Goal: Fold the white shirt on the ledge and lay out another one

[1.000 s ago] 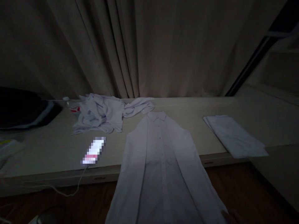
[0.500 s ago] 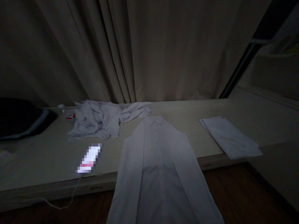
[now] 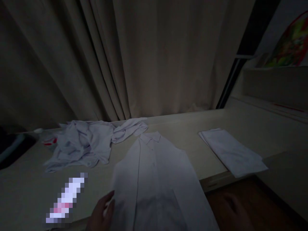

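Note:
A white button-up shirt (image 3: 154, 173) lies front side up, its collar toward the back and its lower part running past the table's front edge. Its sleeves lie lengthwise along the body. My left hand (image 3: 102, 210) is at the shirt's left edge, thumb and forefinger a little apart; whether it touches the cloth is unclear. To the right of the shirt, above the floor, my right hand (image 3: 234, 208) is smeared by motion and dim, and nothing shows in it.
On the pale table (image 3: 178, 126), a crumpled white garment (image 3: 84, 141) lies at back left beside a plastic bottle (image 3: 49, 139). A pixelated bright phone-like object (image 3: 66, 199) lies in front of it. A folded white garment (image 3: 233, 152) sits at right, overhanging the edge. Curtains (image 3: 166, 57) hang behind.
Both my hands have come into view from below, one on each side of the shirt. The view has tilted up and shifted right, so objects appear lower and further left.

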Demonstrator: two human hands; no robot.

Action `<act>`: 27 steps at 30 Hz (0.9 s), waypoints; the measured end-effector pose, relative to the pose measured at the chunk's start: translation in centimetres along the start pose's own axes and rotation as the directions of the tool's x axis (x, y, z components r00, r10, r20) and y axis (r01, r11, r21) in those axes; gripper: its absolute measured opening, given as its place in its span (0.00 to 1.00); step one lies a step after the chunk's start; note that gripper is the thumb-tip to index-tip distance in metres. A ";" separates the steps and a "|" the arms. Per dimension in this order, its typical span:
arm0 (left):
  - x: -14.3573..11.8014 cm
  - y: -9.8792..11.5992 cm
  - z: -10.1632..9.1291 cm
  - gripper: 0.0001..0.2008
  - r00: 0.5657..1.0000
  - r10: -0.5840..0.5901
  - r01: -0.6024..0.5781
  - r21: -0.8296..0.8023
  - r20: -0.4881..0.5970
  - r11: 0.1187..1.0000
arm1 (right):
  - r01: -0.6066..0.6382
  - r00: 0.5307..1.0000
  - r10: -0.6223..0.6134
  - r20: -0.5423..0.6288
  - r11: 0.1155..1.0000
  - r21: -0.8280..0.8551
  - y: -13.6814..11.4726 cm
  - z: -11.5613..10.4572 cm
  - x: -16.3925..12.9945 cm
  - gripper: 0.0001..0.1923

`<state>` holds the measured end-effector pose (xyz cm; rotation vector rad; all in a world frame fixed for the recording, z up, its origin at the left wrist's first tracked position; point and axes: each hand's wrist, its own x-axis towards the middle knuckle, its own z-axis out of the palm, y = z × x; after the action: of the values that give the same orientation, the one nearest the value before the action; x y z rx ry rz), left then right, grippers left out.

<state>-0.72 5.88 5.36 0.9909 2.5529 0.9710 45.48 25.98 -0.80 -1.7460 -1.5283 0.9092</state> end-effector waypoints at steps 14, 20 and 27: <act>24.6 18.0 21.5 0.26 0.620 0.686 -0.768 0.471 0.381 0.433 | 0.564 0.822 -0.464 0.331 0.743 -0.359 -10.6 15.1 13.9 0.28; 28.6 18.7 27.2 0.28 0.559 0.680 -0.823 0.413 0.474 0.389 | 0.634 0.773 -0.526 0.354 0.650 -0.418 -9.9 18.8 16.4 0.30; 29.6 17.7 27.8 0.33 0.571 0.599 -0.821 0.380 0.562 0.426 | 0.608 0.794 -0.496 0.353 0.637 -0.474 -8.4 20.0 15.9 0.36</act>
<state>-1.62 49.29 -3.26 2.3599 2.0810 -0.0419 25.62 43.24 -6.39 -1.3871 -2.4801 0.3016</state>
